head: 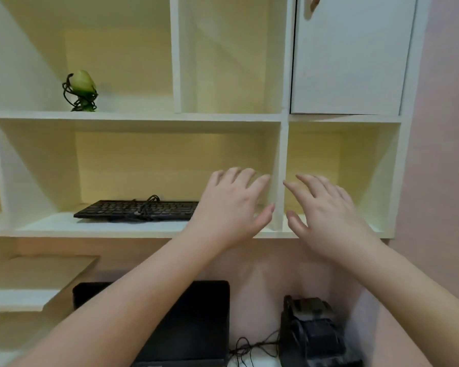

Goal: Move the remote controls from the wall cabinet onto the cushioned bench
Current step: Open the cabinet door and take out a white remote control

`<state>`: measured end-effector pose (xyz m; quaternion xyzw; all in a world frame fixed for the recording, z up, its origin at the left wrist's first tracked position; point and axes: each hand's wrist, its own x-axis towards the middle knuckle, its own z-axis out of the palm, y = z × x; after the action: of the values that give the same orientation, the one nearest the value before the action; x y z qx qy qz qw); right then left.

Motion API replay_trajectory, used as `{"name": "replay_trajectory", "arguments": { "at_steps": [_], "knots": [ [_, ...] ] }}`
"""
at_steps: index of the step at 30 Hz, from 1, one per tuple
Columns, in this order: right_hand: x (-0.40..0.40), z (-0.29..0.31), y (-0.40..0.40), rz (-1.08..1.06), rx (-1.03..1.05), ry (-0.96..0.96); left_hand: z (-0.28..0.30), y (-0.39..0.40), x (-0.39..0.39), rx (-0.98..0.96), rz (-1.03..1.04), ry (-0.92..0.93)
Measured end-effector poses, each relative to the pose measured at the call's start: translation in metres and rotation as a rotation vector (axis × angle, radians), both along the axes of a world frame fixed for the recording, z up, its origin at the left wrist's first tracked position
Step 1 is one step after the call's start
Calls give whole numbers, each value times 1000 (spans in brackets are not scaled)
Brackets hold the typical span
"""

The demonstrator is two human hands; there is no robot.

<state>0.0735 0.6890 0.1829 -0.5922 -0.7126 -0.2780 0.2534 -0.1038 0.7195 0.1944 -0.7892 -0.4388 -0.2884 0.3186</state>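
Note:
The white wall cabinet fills the view, with open cream-backed compartments. Both my hands are raised in front of its lowest shelf. My left hand is open, fingers spread, in front of the wide middle compartment. My right hand is open too, in front of the smaller right compartment. Neither hand holds anything. No remote control shows in any compartment; my hands hide parts of the shelf behind them. The cushioned bench is not in view.
A black keyboard with a coiled cable lies on the lowest shelf, left of my left hand. A green ornament stands one shelf up. A closed white door is top right. Below are a black flat device, a dark bag-like object and loose wires.

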Motion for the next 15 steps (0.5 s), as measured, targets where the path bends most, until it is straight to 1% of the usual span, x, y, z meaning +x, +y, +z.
{"name": "replay_trajectory", "arguments": {
  "at_steps": [7,11,15],
  "knots": [
    [2,60,34,-10,103,-43,51,34,-9,115,13,59],
    [15,94,51,-16,156,-53,81,42,7,212,-20,71],
    [39,135,67,-31,245,-68,114,54,28,289,-9,68]
  ]
}}
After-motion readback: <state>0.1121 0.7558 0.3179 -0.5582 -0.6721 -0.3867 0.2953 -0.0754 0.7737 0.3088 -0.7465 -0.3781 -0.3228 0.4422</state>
